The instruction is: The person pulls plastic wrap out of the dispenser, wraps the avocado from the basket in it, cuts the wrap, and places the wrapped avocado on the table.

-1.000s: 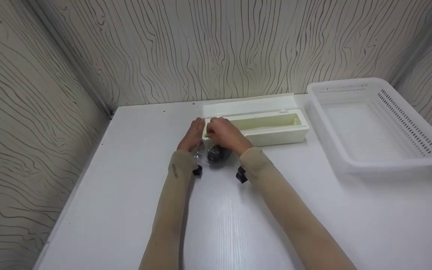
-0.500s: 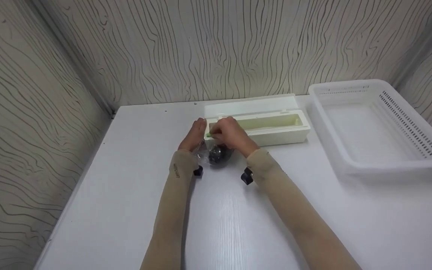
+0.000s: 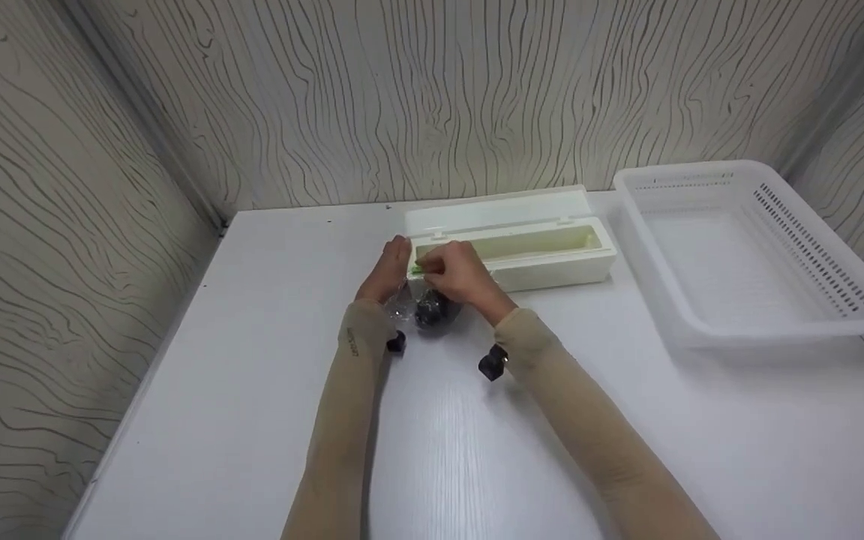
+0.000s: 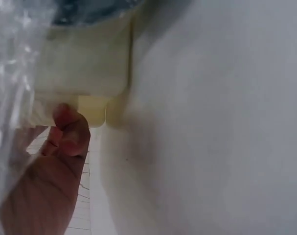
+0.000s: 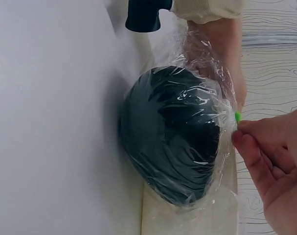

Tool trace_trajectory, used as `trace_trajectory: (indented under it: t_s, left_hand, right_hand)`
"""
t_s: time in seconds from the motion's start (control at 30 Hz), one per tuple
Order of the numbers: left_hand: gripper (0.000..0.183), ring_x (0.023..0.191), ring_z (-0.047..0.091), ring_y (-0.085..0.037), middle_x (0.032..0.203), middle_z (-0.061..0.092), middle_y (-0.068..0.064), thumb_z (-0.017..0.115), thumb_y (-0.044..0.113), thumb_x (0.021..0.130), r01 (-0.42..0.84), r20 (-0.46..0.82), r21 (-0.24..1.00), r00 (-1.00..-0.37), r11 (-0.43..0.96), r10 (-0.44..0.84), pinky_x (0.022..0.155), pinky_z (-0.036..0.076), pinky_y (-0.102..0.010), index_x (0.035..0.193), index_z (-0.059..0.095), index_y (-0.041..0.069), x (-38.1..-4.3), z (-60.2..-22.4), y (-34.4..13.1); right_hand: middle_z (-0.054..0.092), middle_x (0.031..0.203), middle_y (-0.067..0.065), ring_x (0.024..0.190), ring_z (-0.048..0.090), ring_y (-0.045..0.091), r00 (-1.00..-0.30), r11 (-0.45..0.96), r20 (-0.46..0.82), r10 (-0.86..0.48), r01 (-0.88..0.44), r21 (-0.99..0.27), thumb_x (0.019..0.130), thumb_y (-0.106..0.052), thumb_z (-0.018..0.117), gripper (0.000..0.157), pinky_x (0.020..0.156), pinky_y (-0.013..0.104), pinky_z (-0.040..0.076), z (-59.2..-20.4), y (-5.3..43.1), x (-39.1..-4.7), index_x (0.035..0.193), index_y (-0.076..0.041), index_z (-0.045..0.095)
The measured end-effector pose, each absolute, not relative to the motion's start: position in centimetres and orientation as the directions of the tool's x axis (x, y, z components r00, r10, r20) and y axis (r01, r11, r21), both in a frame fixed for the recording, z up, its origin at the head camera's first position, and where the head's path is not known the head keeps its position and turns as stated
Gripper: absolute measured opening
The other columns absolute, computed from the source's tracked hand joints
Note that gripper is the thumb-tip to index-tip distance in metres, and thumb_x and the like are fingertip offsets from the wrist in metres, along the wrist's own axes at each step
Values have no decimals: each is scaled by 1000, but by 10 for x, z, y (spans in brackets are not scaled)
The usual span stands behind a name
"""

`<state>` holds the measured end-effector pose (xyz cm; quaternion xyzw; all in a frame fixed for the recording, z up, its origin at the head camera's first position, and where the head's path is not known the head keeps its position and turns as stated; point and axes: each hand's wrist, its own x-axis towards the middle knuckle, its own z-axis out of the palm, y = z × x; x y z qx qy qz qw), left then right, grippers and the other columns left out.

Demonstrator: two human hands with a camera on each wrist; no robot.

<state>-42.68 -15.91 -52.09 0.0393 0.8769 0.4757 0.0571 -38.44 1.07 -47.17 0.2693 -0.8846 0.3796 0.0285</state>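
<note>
A dark rounded object (image 3: 432,309) under clear cling film (image 5: 214,88) sits against the front left of a long white cling film dispenser (image 3: 552,271). The dispenser's lid (image 3: 503,208) is up, showing the trough. My left hand (image 3: 385,271) holds the dispenser's left end, fingers bent at its corner in the left wrist view. With thumb and forefinger, my right hand (image 5: 278,161) pinches at a small green slide cutter (image 5: 238,116) on the front rim near the left end. Film hangs from this rim over the dark object, whose kind is not shown.
A white plastic basket (image 3: 702,330) with slotted sides stands to the right of the dispenser. Behind the white table (image 3: 267,420) rises a wood-patterned wall (image 3: 372,105), and another wall closes off the left side. Black wrist cameras (image 3: 492,364) hang under both sleeves.
My right hand has shifted slightly right and lower at the dispenser's left end, leaving the green cutter more visible. My left hand stays at the same end.
</note>
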Motion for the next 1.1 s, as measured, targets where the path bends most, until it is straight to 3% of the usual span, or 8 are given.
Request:
trace_trajectory:
  t_s: [0.27,0.4,0.53,0.63,0.8,0.97,1.1]
  left_hand:
    - [50,124,40,-20,129,40,-4,15,55,100,9,-72,848,-989,530,133,115,25,-45,128,40,22,-425,-520,-161]
    - [49,123,41,-23,126,42,-7,16,51,102,27,-48,849,-990,528,129,115,26,-44,124,43,17,-426,-519,-163]
    - [46,113,45,-21,121,46,-7,20,49,103,52,-19,855,-991,517,132,109,33,-40,120,46,14,-427,-522,-164]
    - [46,101,49,-19,117,49,-7,24,51,102,55,-12,854,-992,517,125,94,44,-38,122,44,15,-425,-520,-166]
    - [55,82,52,-21,104,51,-8,24,59,99,23,-25,831,-997,556,79,69,46,-33,120,42,13,-411,-510,-167]
    - [65,85,58,-22,100,58,-8,31,71,91,-38,-91,767,-995,641,50,71,45,-33,112,44,12,-376,-508,-164]
    - [64,81,55,-22,97,60,-9,48,69,87,-5,-59,706,-997,709,53,70,45,-33,109,47,10,-355,-512,-158]
  right_hand:
    - [72,102,7,91,69,16,-831,513,197,-520,-488,-706,85,0,65,25,81,27,55,-471,14,-385,108,-4,71]
    - [72,105,6,95,68,16,-828,524,141,-542,-465,-714,87,-4,65,26,86,28,54,-469,18,-385,112,-6,70]
    - [69,113,4,104,65,16,-807,528,102,-581,-470,-708,90,-8,64,29,92,30,51,-468,28,-385,119,-9,67]
    - [67,120,4,103,63,19,-789,523,126,-601,-508,-685,92,-9,61,32,90,33,51,-465,41,-387,124,-9,64]
    - [64,124,4,107,56,24,-816,605,238,-527,-556,-570,94,-15,59,36,92,40,48,-463,76,-399,130,-13,60]
    - [50,141,7,132,39,29,-850,765,252,-462,-526,-372,98,-31,53,45,112,47,29,-472,119,-418,141,-17,48]
    - [38,150,10,140,29,32,-877,833,214,-429,-476,-280,101,-39,45,51,115,51,20,-484,144,-427,147,-18,38]
